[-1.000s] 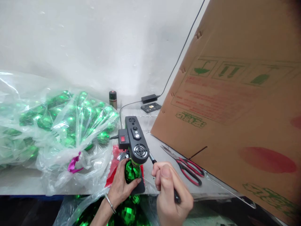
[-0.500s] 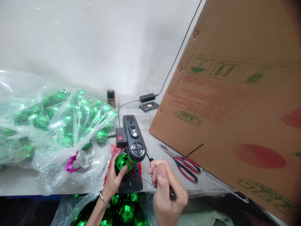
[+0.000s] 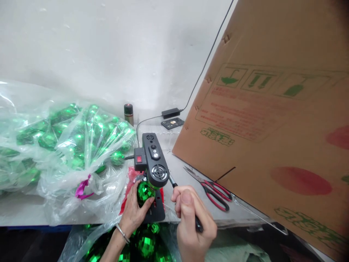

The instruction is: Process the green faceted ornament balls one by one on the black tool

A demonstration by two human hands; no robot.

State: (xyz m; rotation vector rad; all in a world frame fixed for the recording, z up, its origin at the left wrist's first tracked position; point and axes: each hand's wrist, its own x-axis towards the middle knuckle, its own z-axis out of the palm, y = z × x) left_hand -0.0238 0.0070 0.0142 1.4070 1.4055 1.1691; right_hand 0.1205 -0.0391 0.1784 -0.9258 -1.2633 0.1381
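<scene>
My left hand [image 3: 133,211], with a bracelet at its wrist, is wrapped round a shiny green mirrored ball [image 3: 145,191]. The ball sits under the front end of a small black bench drill press [image 3: 156,156], above its dark base plate [image 3: 149,217]. Any bit or spindle is hidden behind the head and the ball. My right hand [image 3: 194,222] is closed round the black-gripped lever [image 3: 171,180] on the machine's right side. A box with a red switch [image 3: 139,159] is fixed at the machine's left.
Clear plastic bags of green balls [image 3: 81,142] cover the left of the table; more green balls [image 3: 145,244] lie below its front edge. Red-handled scissors [image 3: 215,194] rest beside a large cardboard box [image 3: 259,127]. Behind are a spray can [image 3: 128,113], power adapter [image 3: 171,112] and phone-like slab [image 3: 172,123].
My left hand has shifted slightly right with the green ball, further under the machine's head. My right hand stays on the lever, almost unmoved.
</scene>
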